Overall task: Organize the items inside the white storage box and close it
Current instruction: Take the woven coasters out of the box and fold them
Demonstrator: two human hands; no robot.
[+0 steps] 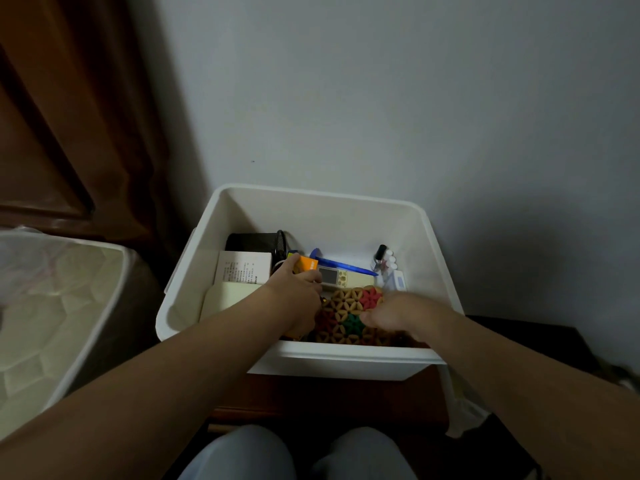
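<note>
— Reaching into the white storage box (pixel 346 216), which hand is nearer the remote control (pixel 341 279)?

— Left hand (pixel 294 289): fingers curled round an orange box (pixel 306 264), the remote just right of them, long axis left-right. Right hand (pixel 398 315) pinches the beaded mat (pixel 349 313), remote just beyond.

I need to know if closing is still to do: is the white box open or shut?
Open. The box has no lid on; its contents show, and both the left hand and right hand reach inside.
</note>
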